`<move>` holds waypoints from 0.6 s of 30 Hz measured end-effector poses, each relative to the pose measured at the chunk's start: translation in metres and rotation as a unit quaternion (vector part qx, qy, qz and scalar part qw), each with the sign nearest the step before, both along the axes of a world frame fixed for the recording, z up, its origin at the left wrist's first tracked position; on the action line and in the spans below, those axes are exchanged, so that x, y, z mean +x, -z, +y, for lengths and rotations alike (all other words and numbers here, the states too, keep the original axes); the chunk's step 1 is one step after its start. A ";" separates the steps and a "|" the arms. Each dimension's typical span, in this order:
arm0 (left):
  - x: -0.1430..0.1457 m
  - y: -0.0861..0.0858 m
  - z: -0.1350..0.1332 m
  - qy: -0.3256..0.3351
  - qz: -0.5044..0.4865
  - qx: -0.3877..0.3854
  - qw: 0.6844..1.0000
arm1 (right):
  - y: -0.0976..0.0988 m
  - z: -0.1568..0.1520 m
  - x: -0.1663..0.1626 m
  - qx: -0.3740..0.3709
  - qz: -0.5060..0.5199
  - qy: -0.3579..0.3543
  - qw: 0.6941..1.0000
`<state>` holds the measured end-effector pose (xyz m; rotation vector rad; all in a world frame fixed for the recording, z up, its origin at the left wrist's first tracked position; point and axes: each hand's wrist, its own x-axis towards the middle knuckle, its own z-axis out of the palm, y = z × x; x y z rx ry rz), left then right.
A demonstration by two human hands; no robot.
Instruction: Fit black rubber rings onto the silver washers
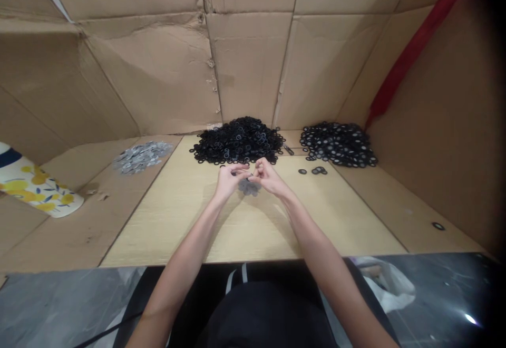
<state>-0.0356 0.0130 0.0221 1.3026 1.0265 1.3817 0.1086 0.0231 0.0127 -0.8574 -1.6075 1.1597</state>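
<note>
My left hand and my right hand meet over the middle of the board, fingertips pinched close together. Whatever small piece they hold between them is too tiny to make out. Just beneath the fingers lies a small pile of grey discs. Beyond the hands rises a large heap of black rings. Right of it spreads a second heap of black rings with pale centres. A few similar pieces lie apart, nearer my right hand. Flat grey discs are heaped at the left.
Cardboard walls enclose the back and sides. A flowered cylinder leans in at the left. A small dark tool lies beside the black heap. One ring rests near the right front edge. A red strip hangs at right.
</note>
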 end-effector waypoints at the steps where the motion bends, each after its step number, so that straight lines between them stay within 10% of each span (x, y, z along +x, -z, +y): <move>1: 0.000 0.000 0.000 0.002 0.003 0.002 1.000 | 0.001 0.000 0.000 0.010 -0.009 0.010 1.000; 18: 0.012 0.013 0.003 -0.046 -0.106 -0.034 0.993 | 0.001 -0.005 -0.023 -0.107 0.217 0.190 0.951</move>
